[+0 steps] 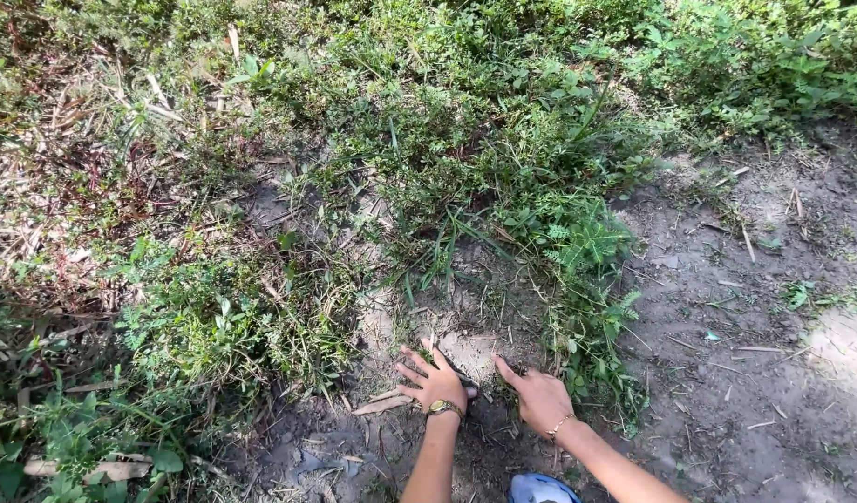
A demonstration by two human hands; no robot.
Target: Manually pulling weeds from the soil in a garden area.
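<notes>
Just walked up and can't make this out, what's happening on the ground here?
A person is crouched over a bare patch of soil beside low weeds. The left hand, with a watch on its wrist, lies flat on the dirt with fingers spread. The right hand, wearing a thin bracelet, rests close beside it with the index finger pointing at the same spot. Neither hand holds anything. Dry grass lies to the left, darker earth to the right.
</notes>
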